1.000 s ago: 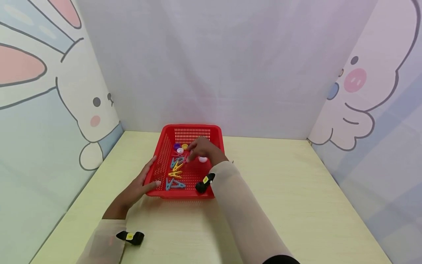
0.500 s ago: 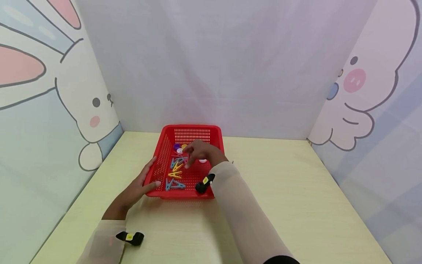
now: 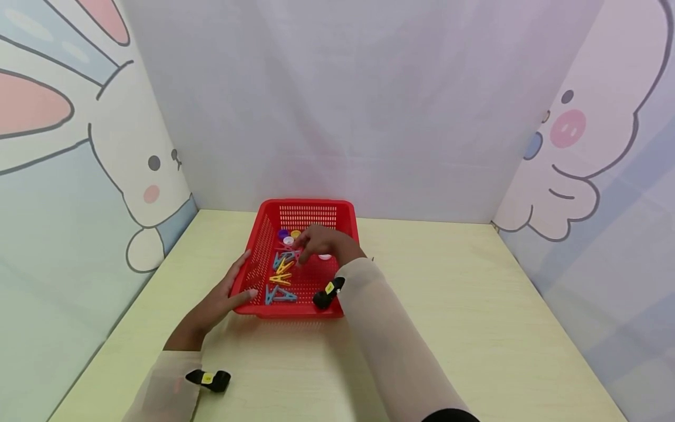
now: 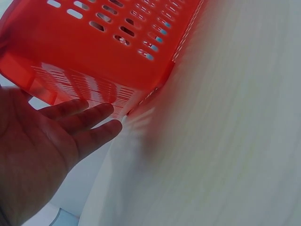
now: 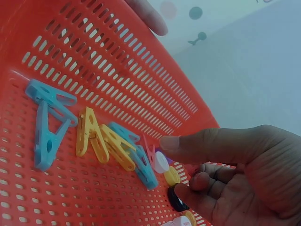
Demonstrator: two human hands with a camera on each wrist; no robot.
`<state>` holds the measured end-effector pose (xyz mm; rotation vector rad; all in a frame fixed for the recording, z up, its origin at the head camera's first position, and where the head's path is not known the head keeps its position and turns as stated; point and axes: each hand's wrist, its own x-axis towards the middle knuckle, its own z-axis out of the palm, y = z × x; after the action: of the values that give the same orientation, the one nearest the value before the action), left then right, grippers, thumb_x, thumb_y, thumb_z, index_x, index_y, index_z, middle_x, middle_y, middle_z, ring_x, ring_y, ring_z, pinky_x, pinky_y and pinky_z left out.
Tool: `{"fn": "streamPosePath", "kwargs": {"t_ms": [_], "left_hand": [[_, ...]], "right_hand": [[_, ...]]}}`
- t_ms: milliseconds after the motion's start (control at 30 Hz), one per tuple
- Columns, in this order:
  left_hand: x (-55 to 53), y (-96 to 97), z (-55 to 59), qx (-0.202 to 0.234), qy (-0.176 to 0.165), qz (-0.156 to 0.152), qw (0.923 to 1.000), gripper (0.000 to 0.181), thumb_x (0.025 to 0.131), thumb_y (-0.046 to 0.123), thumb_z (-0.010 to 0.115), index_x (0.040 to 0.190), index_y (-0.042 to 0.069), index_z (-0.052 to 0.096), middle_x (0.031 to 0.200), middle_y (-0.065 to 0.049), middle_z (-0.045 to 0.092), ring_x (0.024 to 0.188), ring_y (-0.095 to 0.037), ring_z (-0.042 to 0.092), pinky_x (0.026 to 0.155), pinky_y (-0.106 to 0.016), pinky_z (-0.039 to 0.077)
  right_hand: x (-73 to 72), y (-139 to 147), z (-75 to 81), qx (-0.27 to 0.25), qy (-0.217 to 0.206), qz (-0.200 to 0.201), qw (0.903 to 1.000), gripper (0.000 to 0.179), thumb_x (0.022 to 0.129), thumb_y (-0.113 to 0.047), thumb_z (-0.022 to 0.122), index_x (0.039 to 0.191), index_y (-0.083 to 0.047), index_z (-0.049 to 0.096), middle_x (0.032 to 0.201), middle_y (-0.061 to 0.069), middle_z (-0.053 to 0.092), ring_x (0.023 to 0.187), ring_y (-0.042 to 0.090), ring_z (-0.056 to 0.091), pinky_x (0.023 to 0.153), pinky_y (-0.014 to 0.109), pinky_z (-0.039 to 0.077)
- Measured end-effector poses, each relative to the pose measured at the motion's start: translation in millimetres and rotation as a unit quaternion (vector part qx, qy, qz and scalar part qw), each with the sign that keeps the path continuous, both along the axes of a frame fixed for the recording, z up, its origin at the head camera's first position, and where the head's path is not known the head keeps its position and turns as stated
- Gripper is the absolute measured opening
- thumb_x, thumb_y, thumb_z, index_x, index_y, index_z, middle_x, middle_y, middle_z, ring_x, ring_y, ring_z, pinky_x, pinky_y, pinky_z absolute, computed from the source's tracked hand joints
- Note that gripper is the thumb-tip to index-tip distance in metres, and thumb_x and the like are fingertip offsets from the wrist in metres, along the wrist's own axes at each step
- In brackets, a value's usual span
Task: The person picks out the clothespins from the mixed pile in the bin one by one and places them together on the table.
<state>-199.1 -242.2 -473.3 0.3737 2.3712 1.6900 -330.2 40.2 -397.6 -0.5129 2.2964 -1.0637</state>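
Left hand (image 3: 218, 299) spread against the red basket (image 3: 300, 312) — right hand (image 3: 324, 241) inside it, thumb and forefinger parted near the clothespins (image 5: 91, 129)

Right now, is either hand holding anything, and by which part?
The left hand holds the basket by its left rim, toward the near corner. Nothing shows held in the right hand, whose thumb and forefinger are apart.

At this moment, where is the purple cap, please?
In the head view, the purple cap lies toward the far left corner inside the red basket, just left of a yellow cap and behind a white cap.
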Motion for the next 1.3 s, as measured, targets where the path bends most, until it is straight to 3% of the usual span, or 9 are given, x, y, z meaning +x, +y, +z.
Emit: {"fn": "streamPosePath", "kwargs": {"t_ms": [267, 500, 633, 767, 1000, 1300], "left_hand": [[-0.2, 0.5, 0.9, -0.002, -0.002, 0.001, 1.0, 0.108, 0.1, 0.018, 0.073, 0.177, 0.031, -0.001, 0.167, -0.028, 0.033, 0.147, -0.054, 0.044, 0.091, -0.039, 0.069], [-1.3, 0.8, 1.3, -0.004, -0.004, 0.006, 1.0, 0.11, 0.099, 0.019, 0.075, 0.177, 0.033, -0.001, 0.168, -0.027, 0.033, 0.147, -0.053, 0.044, 0.091, -0.04, 0.069], [-1.0, 0.9, 1.6, -0.004, -0.006, 0.005, 1.0, 0.11, 0.099, 0.019, 0.075, 0.177, 0.033, -0.001, 0.168, -0.027, 0.033, 0.148, -0.053, 0.044, 0.091, -0.04, 0.069], [-0.8, 0.8, 1.5, -0.005, -0.005, 0.004, 1.0, 0.109, 0.1, 0.019, 0.074, 0.177, 0.033, -0.001, 0.167, -0.027, 0.033, 0.147, -0.052, 0.044, 0.091, -0.039, 0.069], [0.0, 1.1, 1.2, 0.001, -0.007, 0.002, 1.0, 0.109, 0.1, 0.018, 0.074, 0.177, 0.032, -0.001, 0.166, -0.027, 0.035, 0.148, -0.053, 0.044, 0.091, -0.039, 0.069], [-0.4, 0.7, 1.2, -0.01, -0.005, 0.007, 0.9999, 0.109, 0.099, 0.019, 0.075, 0.177, 0.032, -0.001, 0.167, -0.028, 0.034, 0.147, -0.053, 0.045, 0.091, -0.039, 0.069]], "right_hand": [[-4.9, 0.7, -1.6, -0.007, 0.003, 0.003, 1.0, 0.059, 0.088, -0.012, 0.09, 0.143, -0.006, 0.071, 0.137, 0.013, 0.071, 0.13, 0.032, 0.059, 0.115, 0.061, 0.055], [-2.3, 4.2, 9.7, -0.019, 0.024, 0.006, 0.9995, 0.056, 0.088, -0.012, 0.089, 0.141, -0.006, 0.071, 0.138, 0.012, 0.07, 0.125, 0.03, 0.06, 0.114, 0.058, 0.057], [0.3, 7.8, 18.9, -0.016, 0.05, 0.002, 0.9986, 0.052, 0.088, -0.015, 0.09, 0.136, -0.012, 0.073, 0.135, 0.009, 0.071, 0.123, 0.026, 0.062, 0.105, 0.048, 0.064], [4.0, 11.1, 27.5, -0.018, 0.05, 0.003, 0.9986, 0.05, 0.087, -0.018, 0.091, 0.134, -0.015, 0.074, 0.134, 0.009, 0.071, 0.121, 0.026, 0.065, 0.092, 0.038, 0.067], [7.7, 18.5, 34.7, -0.032, 0.055, 0.003, 0.998, 0.046, 0.087, -0.015, 0.091, 0.129, -0.016, 0.073, 0.136, 0.014, 0.068, 0.118, 0.026, 0.063, 0.089, 0.036, 0.068], [14.8, 37.5, 34.2, -0.049, 0.091, -0.011, 0.9946, 0.061, 0.081, -0.017, 0.094, 0.137, -0.016, 0.07, 0.147, 0.007, 0.061, 0.141, 0.034, 0.056, 0.098, 0.047, 0.067]]}}
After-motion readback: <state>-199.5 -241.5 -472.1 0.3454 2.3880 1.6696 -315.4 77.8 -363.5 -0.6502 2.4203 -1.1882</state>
